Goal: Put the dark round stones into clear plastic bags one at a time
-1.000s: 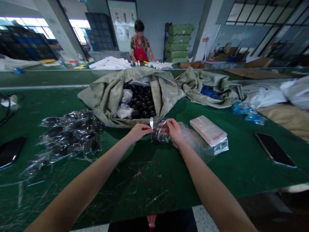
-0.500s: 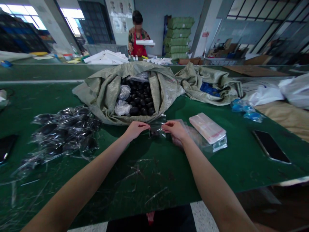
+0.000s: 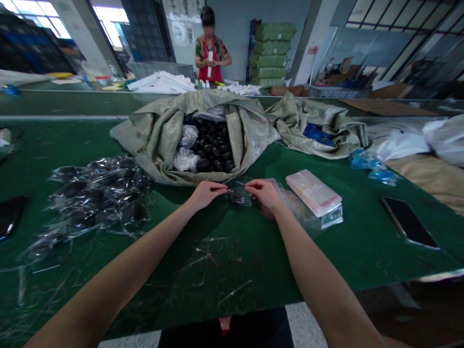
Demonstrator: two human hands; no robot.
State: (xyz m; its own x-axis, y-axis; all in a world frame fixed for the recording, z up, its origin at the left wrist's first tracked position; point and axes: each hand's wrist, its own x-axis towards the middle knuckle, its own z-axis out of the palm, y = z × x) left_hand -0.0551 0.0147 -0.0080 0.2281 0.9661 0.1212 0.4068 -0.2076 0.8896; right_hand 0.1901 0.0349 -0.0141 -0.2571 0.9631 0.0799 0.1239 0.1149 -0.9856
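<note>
So my left hand [image 3: 207, 194] and right hand [image 3: 264, 194] are both on one small clear bag [image 3: 238, 197], fingers nearly closed and pinching its top edge from either side. There's one dark ball in it, as far as I can tell. The bag sits between my hands over the green table [image 3: 224, 261], just in front of an open woven sack [image 3: 159, 140]. That sack is full of black balls [image 3: 213, 145], way too many to count, plus two lumps wrapped in clear plastic [image 3: 188, 136]. A second sack [image 3: 319, 125] lies crumpled to the right.

On the table there's a heap of bagged balls [image 3: 97, 193] left of my left hand and one packet of bags [image 3: 313, 193] right of my right hand. There are two phones, one at each side: [image 3: 409, 222] and [image 3: 9, 217]. Across the table stands one co-worker in a red apron [image 3: 210, 58].
</note>
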